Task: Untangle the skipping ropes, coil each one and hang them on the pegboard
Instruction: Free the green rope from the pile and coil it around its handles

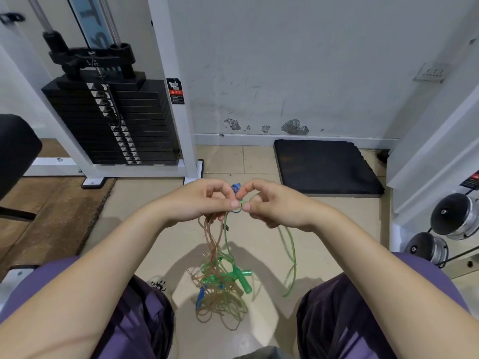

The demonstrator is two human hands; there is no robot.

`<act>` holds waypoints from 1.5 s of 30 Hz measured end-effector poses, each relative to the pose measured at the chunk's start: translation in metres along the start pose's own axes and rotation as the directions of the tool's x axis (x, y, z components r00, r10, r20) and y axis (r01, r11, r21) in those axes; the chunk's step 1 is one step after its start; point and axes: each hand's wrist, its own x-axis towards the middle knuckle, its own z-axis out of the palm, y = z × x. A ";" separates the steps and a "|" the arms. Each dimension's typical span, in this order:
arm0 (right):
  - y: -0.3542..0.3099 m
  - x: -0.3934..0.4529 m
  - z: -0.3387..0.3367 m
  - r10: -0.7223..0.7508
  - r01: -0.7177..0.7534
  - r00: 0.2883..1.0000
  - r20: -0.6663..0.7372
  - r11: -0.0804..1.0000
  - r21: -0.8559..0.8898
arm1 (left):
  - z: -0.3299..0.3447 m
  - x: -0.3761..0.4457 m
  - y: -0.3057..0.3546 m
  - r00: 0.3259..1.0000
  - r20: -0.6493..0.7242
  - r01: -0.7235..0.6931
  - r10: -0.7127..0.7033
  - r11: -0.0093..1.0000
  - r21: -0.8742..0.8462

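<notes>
Skipping ropes (220, 270) dangling tangled, left hand (204, 203) pinching strands, right hand (269, 206) pinching green cord (239, 207).

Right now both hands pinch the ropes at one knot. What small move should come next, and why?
Probably ease the green rope loop out through the knot with the right hand, while the left hand holds the brown strands steady. The two colours cross right between the fingertips, and below them the tangle with its handles is not yet freed.
</notes>
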 end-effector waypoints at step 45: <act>-0.003 -0.007 -0.030 -0.069 0.147 0.953 -0.296 0.957 0.250 | 0.006 0.008 -0.003 0.990 -0.077 -0.134 0.120 0.965 -0.226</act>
